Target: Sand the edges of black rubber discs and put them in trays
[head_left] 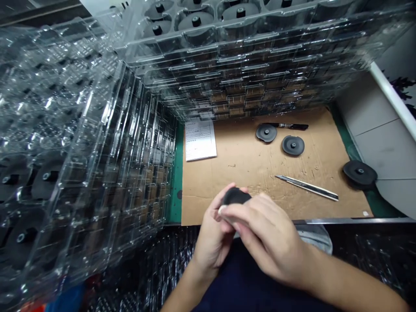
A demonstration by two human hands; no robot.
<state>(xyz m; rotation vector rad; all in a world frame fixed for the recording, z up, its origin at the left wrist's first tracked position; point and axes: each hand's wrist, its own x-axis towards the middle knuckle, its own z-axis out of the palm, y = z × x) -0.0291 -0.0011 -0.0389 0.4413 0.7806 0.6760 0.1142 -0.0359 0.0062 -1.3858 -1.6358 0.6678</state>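
Note:
Close to my body, just over the near edge of the cardboard, my left hand point(212, 232) is closed around a black disc-shaped part point(235, 196). My right hand point(271, 232) is closed too, its thumb and fingers pressed together at the near side of that part and covering much of it. Whether something small sits between those fingers is hidden. To the right of my hands, a slim utility knife point(307, 187) lies with its blade out on the cardboard sheet point(240, 169).
Similar black discs with centre stubs lie beyond: one disc point(266, 132) beside a black marker point(292, 126), another point(293, 145), and one at the right edge point(359, 173). A printed paper point(200, 141) lies left. Clear plastic tray stacks rise at the left point(107, 173) and back point(227, 65).

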